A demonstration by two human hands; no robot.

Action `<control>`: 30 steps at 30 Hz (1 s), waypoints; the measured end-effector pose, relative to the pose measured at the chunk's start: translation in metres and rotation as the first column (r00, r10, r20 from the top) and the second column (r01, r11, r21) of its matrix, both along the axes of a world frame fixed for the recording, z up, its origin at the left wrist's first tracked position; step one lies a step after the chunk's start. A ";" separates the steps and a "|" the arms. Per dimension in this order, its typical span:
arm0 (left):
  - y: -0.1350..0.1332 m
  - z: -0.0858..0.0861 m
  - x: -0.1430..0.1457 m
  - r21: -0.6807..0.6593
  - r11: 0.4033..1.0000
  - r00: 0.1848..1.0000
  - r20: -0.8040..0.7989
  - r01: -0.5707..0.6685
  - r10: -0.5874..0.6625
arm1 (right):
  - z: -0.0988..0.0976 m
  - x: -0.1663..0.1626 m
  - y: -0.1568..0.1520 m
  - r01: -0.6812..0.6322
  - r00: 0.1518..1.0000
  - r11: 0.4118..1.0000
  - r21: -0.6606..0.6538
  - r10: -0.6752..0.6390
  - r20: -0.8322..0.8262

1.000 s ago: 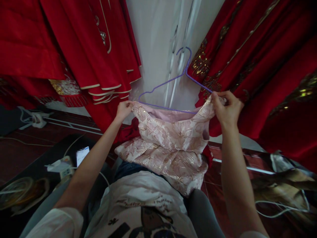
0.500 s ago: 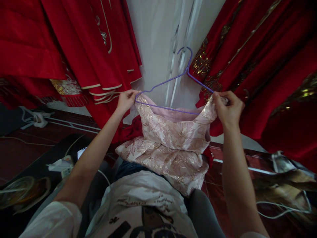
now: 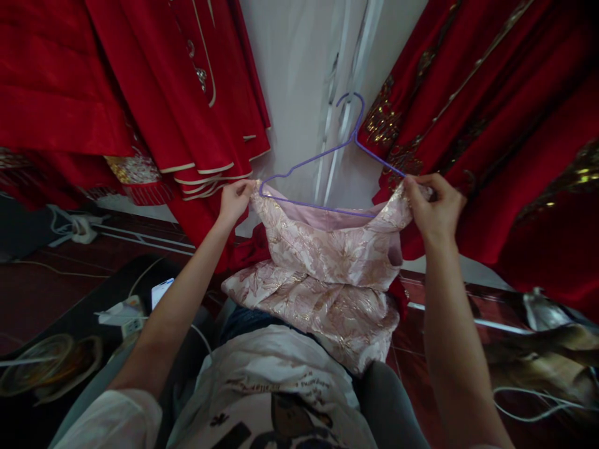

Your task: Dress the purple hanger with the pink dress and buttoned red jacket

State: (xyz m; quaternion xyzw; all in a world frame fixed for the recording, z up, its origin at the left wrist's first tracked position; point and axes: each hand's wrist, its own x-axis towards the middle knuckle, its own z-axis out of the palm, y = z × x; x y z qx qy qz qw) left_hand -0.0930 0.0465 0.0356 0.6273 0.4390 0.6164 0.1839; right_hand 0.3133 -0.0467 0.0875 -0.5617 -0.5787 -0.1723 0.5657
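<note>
A sleeveless pink dress (image 3: 327, 249) with a gold floral pattern hangs spread between my hands, its skirt lying over my lap. My left hand (image 3: 236, 198) pinches the dress's left shoulder strap, just outside the end of a purple wire hanger (image 3: 322, 154). My right hand (image 3: 434, 202) is closed on the other strap and covers the hanger's right end. The hanger's left end rests inside the neckline at the left strap, and its hook points up and away from me.
Red garments with pale trim (image 3: 196, 112) hang at the left. Red garments with gold sequins (image 3: 468, 125) hang at the right. Behind is a white panel (image 3: 290, 75). A power strip (image 3: 133, 318) and a clear round container (image 3: 37, 362) lie at lower left.
My left hand has drawn the left strap slightly outward, past the hanger's end. My right hand keeps its hold on the other strap. The whole view has shifted a little.
</note>
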 end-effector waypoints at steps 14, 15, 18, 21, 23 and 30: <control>-0.007 -0.002 0.001 -0.049 0.996 0.986 0.144 -0.078 0.085 | 0.002 0.000 -0.002 -0.013 1.000 1.000 0.006 0.013 0.004; -0.009 -0.009 -0.005 -0.061 0.995 0.983 0.157 -0.083 0.092 | 0.002 0.000 -0.002 -0.015 1.000 1.000 0.012 0.015 0.010; -0.014 -0.019 -0.016 -0.062 0.996 0.984 0.162 -0.060 0.070 | 0.001 0.000 -0.001 -0.022 1.000 0.999 0.030 0.022 0.017; -0.015 -0.015 -0.017 -0.058 0.996 0.985 0.155 -0.062 0.070 | 0.002 0.001 0.000 -0.038 0.999 0.998 0.052 0.037 0.015; -0.013 -0.004 -0.010 -0.039 0.997 0.989 0.130 -0.072 0.077 | 0.002 0.001 0.000 -0.054 0.999 0.997 0.060 0.054 0.008; -0.014 0.056 0.043 0.112 0.978 0.969 -0.193 0.177 -0.153 | -0.003 0.001 0.003 -0.106 0.993 0.994 0.035 0.108 -0.051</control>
